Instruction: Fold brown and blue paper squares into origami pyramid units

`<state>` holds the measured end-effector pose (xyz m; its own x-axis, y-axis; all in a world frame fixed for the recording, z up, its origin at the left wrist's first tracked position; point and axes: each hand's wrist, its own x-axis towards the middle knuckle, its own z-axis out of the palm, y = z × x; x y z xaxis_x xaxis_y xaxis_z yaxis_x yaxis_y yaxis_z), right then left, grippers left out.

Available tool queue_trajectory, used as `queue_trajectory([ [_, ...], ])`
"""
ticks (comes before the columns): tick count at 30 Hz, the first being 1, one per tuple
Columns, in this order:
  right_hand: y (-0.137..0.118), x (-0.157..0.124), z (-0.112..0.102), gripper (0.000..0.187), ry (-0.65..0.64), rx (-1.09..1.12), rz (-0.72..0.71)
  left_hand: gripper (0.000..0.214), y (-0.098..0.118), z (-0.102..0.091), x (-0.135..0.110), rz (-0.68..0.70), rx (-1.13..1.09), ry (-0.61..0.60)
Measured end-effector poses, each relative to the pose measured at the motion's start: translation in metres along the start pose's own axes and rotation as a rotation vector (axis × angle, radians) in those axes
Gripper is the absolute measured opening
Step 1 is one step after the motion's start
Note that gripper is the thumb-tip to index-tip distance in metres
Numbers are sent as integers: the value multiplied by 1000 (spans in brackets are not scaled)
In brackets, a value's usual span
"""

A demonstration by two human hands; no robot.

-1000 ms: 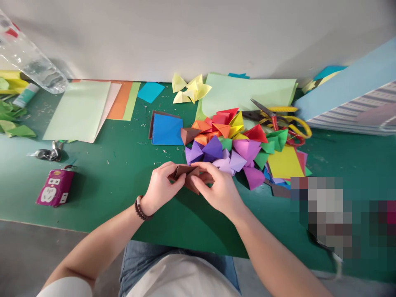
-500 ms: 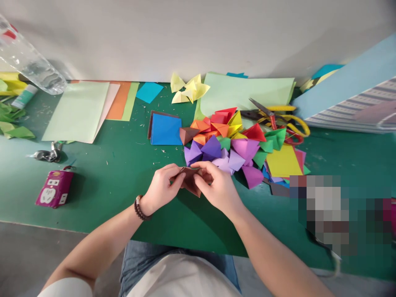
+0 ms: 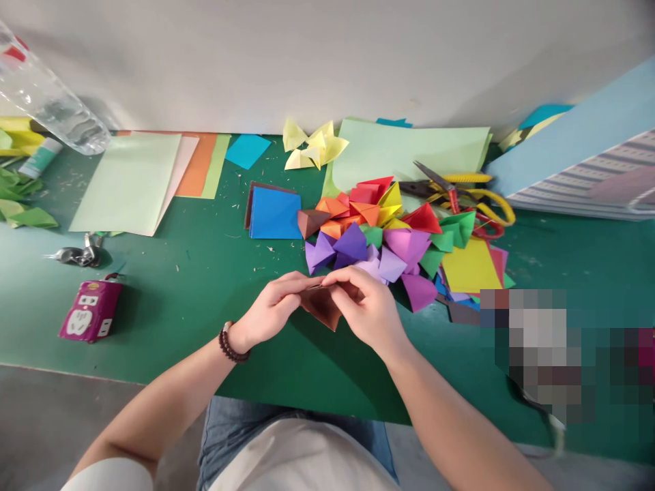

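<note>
Worn items: one bracelet (image 3: 230, 344) of dark brown beads with a pale bead, on the wrist just behind the left hand (image 3: 273, 308); white short-sleeved shirt (image 3: 301, 457); blue denim jeans (image 3: 225, 426), below the hand.

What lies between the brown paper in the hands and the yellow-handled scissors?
The head view shows a heap of folded coloured paper pieces between the brown paper and the yellow-handled scissors, purple pieces nearest the brown paper.
</note>
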<state>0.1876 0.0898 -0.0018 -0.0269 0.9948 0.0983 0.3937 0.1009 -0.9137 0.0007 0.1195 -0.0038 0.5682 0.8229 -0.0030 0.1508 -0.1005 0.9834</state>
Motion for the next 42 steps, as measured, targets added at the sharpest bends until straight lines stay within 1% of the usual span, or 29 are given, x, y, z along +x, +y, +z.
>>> queue_trajectory([
  [2, 0, 0, 0, 16, 7, -10, -19, 36, 0, 1, 0, -17, -66, -1],
  [5, 0, -1, 1, 19, 10, -34, -62, 37, 0, 2, 1, -102, -132, 33],
  [10, -2, 0, 1, 19, 24, -86, -87, 26, 0, 2, 2, -87, -47, 22],
  [12, -3, 0, 1, 18, -4, -78, -72, 29, -2, 3, 1, -112, -66, 49],
  [15, -3, 0, 2, 23, -86, -44, -46, 35, -3, 6, -1, -138, -90, 106],
  [17, -3, -1, 2, 26, -119, -33, -61, 37, -3, 7, -1, -107, -26, 159],
  [20, -3, -2, 0, 28, -138, -41, -130, 37, -1, 6, -2, -38, 104, 243],
  [22, -3, -1, 0, 27, -130, -59, -149, 38, -1, 6, -3, 10, 182, 277],
  [24, -3, 0, 0, 22, -109, -99, -131, 38, -1, 7, -4, 74, 271, 295],
  [26, -3, 1, 1, 17, -84, -154, -130, 33, -1, 8, -5, 125, 333, 309],
  [27, -3, 2, 1, 17, -69, -184, -144, 29, 0, 9, -5, 123, 333, 310],
  [28, -3, 2, 1, 18, -50, -213, -167, 25, 0, 9, -5, 98, 305, 306],
  [30, -2, 3, 1, 20, -12, -263, -211, 19, 1, 9, -3, 8, 187, 283],
  [32, 0, 2, 0, 20, 8, -290, -240, 18, 2, 8, -1, -77, 70, 266],
  [36, 1, 1, 1, 19, 18, -308, -303, 19, 1, 4, 1, -178, -50, 261],
  [39, 3, 1, 2, 18, 48, -326, -348, 17, -2, 3, 1, -212, -157, 217],
  [42, 4, 2, 3, 16, 59, -337, -343, 15, -4, 4, -1, -181, -147, 220],
])
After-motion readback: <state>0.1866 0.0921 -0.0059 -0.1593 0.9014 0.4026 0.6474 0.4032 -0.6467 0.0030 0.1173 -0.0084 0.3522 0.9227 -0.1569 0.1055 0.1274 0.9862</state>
